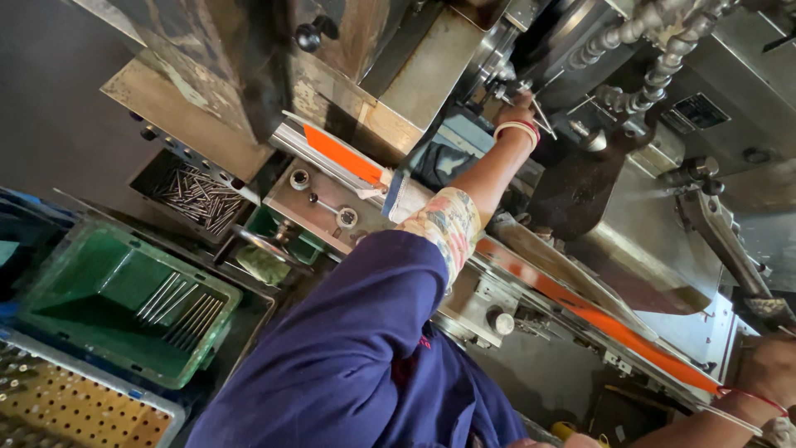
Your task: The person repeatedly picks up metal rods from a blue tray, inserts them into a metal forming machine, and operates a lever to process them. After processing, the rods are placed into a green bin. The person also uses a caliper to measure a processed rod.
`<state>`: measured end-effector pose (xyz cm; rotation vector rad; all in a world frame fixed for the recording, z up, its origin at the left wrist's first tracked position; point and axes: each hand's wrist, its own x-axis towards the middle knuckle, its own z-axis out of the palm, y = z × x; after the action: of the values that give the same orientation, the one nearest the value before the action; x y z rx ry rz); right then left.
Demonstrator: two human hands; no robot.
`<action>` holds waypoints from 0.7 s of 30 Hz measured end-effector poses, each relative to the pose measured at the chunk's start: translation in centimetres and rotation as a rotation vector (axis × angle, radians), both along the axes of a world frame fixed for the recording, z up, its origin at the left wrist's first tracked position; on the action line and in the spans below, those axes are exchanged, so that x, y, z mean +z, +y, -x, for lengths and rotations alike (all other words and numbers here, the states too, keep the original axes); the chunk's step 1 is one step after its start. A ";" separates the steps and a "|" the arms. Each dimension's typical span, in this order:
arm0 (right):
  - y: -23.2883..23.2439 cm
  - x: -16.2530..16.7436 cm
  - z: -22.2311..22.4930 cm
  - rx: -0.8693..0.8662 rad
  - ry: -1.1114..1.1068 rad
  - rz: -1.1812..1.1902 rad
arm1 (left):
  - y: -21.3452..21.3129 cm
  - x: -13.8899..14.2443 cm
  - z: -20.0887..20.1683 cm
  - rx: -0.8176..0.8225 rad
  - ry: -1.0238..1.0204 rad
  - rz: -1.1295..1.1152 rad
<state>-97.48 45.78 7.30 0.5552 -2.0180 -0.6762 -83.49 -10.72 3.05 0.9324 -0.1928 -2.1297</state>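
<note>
My left hand [516,111] reaches up into a lathe-like machine, right at its chuck [531,46]. Its fingers are closed around a thin metal rod [543,117] that sticks out beside the wrist. White and red bangles sit on that wrist, with a floral sleeve and a blue garment below. My right hand [773,365] is at the lower right edge, on the machine's frame and partly cut off. Its grip cannot be made out.
A green crate [50,303] at the left holds several thin metal rods [178,309]. A dark tray [145,170] above it holds more. A perforated rack [75,408] is at the bottom left. Segmented coolant hoses [655,50] hang over the chuck. An orange strip [618,325] runs along the machine's rail.
</note>
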 end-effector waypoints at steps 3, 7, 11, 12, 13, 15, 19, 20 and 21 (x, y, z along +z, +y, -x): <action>0.2 -0.2 0.1 -0.019 -0.131 0.110 | -0.1 0.0 0.4 -0.045 0.061 -0.081; 0.3 -0.1 0.0 -0.037 -0.208 0.174 | -0.2 0.0 0.5 -0.032 0.178 -0.207; 0.1 0.3 -0.5 -0.053 -0.256 0.205 | -0.1 0.1 0.3 -0.046 0.169 -0.197; 0.0 0.4 -0.6 -0.057 -0.268 0.212 | -0.1 0.2 0.3 -0.035 0.154 -0.193; -0.2 0.6 -0.7 -0.060 -0.278 0.217 | 0.0 0.2 0.3 -0.025 0.138 -0.189; -0.6 1.0 -1.1 -0.071 -0.300 0.235 | 0.0 0.3 0.5 0.052 0.154 -0.201; -1.5 1.8 -2.4 -0.089 -0.316 0.271 | -0.3 0.3 1.0 0.086 0.342 -0.277; -1.6 1.9 -2.9 -0.099 -0.311 0.272 | -0.4 0.3 1.2 0.089 0.344 -0.288; -1.8 1.9 -3.4 -0.109 -0.299 0.277 | -0.5 0.4 1.2 0.091 0.346 -0.297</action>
<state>-94.04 43.95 9.16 0.4012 -2.3874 -0.3822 -84.74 -11.24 3.42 0.7026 0.3409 -2.2297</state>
